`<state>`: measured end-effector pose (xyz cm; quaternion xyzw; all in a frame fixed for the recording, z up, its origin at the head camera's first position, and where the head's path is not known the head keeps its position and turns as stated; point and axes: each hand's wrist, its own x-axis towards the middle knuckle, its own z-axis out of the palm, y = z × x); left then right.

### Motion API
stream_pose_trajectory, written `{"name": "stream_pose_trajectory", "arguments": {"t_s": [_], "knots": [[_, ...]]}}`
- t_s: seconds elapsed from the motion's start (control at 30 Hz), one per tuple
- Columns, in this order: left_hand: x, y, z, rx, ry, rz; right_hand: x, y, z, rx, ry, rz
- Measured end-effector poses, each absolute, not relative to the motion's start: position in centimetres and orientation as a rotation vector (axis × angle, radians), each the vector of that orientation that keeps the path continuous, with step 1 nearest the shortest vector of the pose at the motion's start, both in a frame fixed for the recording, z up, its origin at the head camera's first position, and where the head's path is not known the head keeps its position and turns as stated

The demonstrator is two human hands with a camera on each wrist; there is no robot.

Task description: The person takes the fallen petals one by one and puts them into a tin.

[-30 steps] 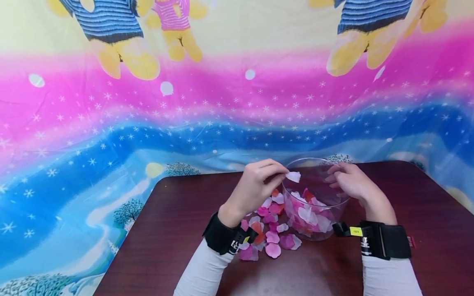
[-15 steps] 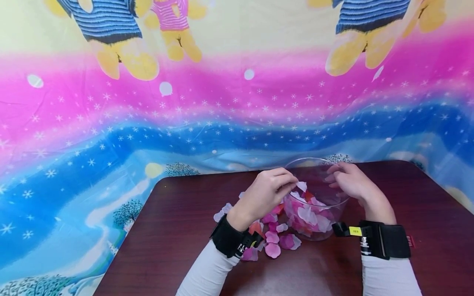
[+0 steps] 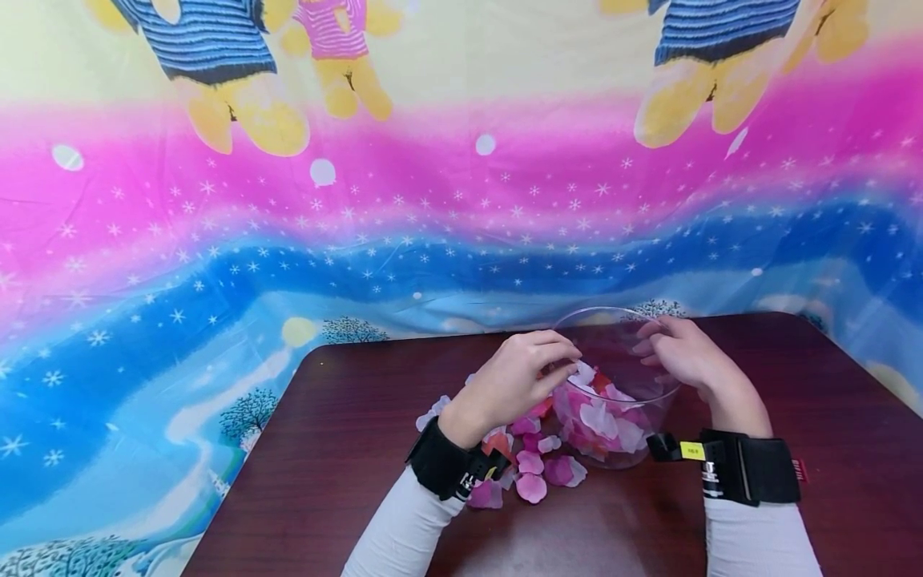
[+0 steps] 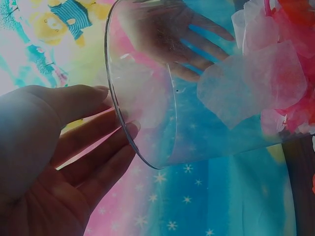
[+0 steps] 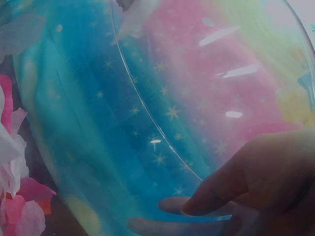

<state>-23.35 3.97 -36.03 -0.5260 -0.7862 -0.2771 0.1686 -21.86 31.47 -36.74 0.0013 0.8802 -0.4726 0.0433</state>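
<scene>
Left hand [image 3: 521, 375] fingers sit loose at clear bowl [image 3: 652, 394] rim w/ nothing pinched; right hand [image 3: 683, 353] grips far rim. Bowl approx half full of petals, small pile of loose petals [image 3: 530, 469] left on table [image 3: 339, 449].

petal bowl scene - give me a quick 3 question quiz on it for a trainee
1. True or false: the clear bowl already holds petals.
2. Which hand steadies the bowl's far right side? A) left hand B) right hand
3. Fill in: loose petals lie on the ____ beside the bowl.

Key:
1. True; pink, white and red petals fill its bottom.
2. B; the right hand grips the rim, while the left hand is at the near left rim.
3. table
</scene>
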Motion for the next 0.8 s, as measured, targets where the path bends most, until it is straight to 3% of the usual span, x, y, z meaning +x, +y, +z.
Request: {"name": "stream_pose_trajectory", "arguments": {"t_s": [0.4, 0.8], "knots": [[-24.1, 2.3, -35.2, -1.5, -2.184, -0.84, -21.9, 31.5, -36.7, -0.01, 2.69, -1.45], [-27.1, -5.6, -34.1, -1.164, -2.475, -0.943, -21.9, 31.5, -36.8, -0.011, 2.697, -1.433]]}}
